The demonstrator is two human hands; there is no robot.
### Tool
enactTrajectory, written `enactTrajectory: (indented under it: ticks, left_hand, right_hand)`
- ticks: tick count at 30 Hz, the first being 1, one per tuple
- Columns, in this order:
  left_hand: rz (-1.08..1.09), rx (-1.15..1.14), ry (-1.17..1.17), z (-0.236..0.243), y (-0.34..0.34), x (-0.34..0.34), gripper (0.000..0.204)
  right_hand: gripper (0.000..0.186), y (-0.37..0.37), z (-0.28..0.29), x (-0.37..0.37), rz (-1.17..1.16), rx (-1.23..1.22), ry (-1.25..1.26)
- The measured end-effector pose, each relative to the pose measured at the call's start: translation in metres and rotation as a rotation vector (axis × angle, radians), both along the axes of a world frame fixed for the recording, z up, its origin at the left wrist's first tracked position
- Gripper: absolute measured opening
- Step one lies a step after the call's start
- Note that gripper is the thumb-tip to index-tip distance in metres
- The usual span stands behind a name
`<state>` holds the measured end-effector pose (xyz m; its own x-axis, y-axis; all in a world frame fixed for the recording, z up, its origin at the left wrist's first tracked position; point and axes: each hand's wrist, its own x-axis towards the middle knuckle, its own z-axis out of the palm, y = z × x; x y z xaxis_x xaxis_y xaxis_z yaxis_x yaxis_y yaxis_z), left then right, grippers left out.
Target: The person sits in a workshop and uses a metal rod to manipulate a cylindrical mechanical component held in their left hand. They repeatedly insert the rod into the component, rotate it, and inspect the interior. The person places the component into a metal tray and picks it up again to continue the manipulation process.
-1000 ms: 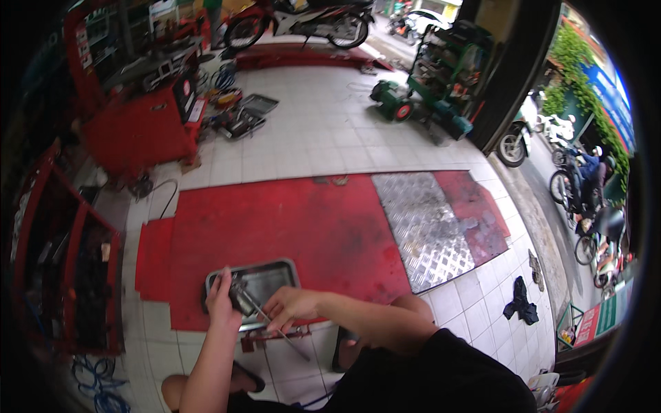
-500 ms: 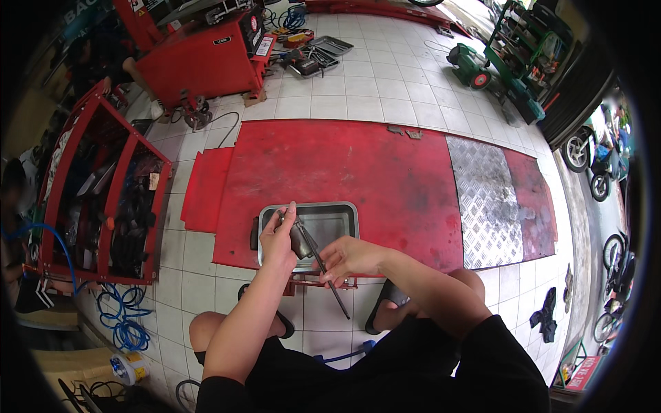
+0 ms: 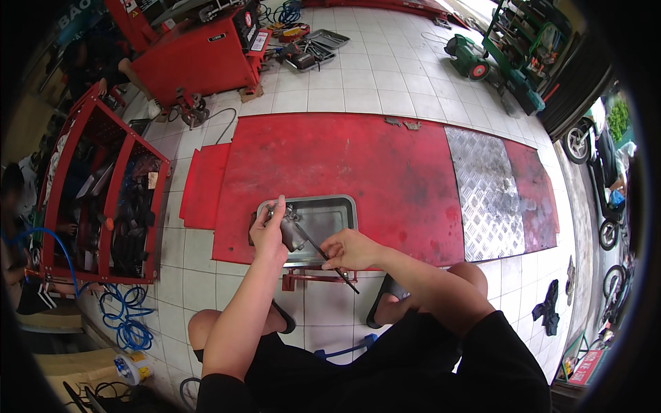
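**Metal part [image 3: 295, 238] held over a tray [image 3: 335, 215]**

The left hand [image 3: 269, 235] is wrapped around the part; the right hand [image 3: 351, 249] pinches a thin dark tube [image 3: 314, 244] slanting beside it. Beneath, the tray rests on a red platform [image 3: 392, 186].

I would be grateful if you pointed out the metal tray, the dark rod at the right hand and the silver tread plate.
Metal tray [image 3: 335, 216]: head view, on its bare inner floor.
Dark rod [image 3: 312, 241]: head view, on its upper stretch.
Silver tread plate [image 3: 485, 195]: head view, on its middle.
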<state>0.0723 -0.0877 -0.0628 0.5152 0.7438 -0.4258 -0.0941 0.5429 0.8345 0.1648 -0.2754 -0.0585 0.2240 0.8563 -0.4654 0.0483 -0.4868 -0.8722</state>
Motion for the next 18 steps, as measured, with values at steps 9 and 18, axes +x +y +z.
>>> enactTrajectory:
  ticks: [9,18]
  left_hand:
    - [-0.05,-0.004,0.006,0.002,-0.003,0.0,0.039]
    - [-0.048,0.058,-0.001,0.004,-0.01,0.001,0.039]
  right_hand:
    - [0.037,-0.001,0.007,-0.002,-0.061,0.012,0.061]
    - [0.035,0.001,0.015,0.002,-0.075,-0.07,0.131]
